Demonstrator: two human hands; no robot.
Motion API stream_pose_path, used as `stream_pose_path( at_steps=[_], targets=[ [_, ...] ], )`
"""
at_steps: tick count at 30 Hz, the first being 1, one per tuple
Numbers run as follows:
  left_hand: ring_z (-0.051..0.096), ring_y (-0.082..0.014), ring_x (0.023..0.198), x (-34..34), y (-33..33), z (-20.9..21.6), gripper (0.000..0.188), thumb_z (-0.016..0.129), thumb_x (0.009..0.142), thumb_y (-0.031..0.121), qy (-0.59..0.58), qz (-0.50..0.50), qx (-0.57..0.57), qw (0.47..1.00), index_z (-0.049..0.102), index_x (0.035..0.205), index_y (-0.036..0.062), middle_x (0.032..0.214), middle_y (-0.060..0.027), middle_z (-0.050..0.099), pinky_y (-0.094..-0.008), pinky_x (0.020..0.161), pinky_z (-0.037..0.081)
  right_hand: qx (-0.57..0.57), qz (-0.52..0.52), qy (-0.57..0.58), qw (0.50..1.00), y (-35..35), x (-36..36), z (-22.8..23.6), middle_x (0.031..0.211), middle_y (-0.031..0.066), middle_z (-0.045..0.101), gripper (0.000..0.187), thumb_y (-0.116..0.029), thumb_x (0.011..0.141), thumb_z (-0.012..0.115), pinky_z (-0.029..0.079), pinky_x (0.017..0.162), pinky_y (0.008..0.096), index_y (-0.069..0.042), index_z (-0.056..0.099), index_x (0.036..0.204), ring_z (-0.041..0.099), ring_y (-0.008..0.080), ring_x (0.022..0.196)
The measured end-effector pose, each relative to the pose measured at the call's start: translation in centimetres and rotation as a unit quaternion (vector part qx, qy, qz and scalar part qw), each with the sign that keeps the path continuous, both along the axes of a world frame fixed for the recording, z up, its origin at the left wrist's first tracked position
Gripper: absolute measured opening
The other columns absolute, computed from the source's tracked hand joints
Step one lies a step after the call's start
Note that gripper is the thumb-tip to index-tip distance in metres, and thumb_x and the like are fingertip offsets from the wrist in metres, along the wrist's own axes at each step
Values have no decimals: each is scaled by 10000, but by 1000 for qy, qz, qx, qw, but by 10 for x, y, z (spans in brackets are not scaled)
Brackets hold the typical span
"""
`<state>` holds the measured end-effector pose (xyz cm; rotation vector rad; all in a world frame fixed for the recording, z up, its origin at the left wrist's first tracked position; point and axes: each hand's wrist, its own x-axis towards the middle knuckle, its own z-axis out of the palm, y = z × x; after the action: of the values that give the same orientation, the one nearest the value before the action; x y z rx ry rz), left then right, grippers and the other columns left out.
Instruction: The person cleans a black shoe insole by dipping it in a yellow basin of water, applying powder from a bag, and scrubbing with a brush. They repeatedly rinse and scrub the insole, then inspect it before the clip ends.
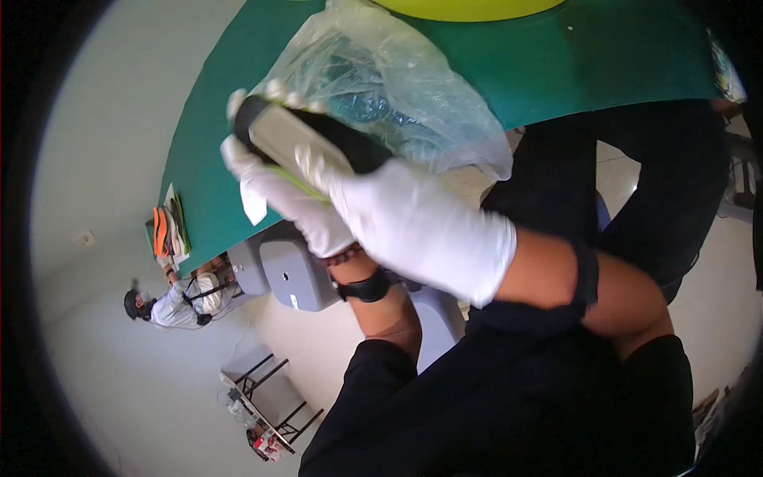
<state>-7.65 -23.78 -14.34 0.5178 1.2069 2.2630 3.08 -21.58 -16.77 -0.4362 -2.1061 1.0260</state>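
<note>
Before me, both of my hands wear white gloves and hold a long, flat, round-ended piece shaped like an insole (280, 135), with a beige face, a black border and a lime-green edge. My left hand (290, 199) cups it from beneath, fingertips curling over its far side. Across its beige face lies my right hand (397, 207), fingers pressed down on it and blurred by motion. Just beyond the hands, a crumpled clear plastic bag (429, 87) with bluish contents rests on the green table (548, 71).
A yellow rounded object (477, 8) stands at the table's far edge. Orange and dark flat pieces (164, 232) lie stacked at the left end, near another person (179, 306). Grey stools (294, 274) sit below the table edge. A small table (266, 421) stands farther off.
</note>
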Motion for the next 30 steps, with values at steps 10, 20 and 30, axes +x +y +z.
stream_pose_path(
  at_steps=[10,20,30],
  targets=[
    [573,-227,876,2,11,-1,468,493,947,435,-40,-41,2,998,545,1219,57,1073,-122,621,-352,790,492,-90,-25,30,995,4,-6,3,830,237,652,474,-133,903,503,550,511,376,-18,428,1357,660,278,571],
    [591,-227,884,-2,9,9,321,506,936,357,-58,-32,59,996,589,1128,114,1043,-125,616,-329,819,506,-50,-11,-36,998,-18,15,21,598,164,576,592,-113,883,566,515,502,389,-35,380,1439,623,277,525],
    [581,-216,935,16,29,7,350,475,949,402,-27,-34,-39,998,553,1199,170,1105,-116,606,-368,831,511,-227,7,17,974,-8,22,7,720,235,614,291,-62,948,504,515,550,410,-47,579,1229,642,387,636]
  ],
)
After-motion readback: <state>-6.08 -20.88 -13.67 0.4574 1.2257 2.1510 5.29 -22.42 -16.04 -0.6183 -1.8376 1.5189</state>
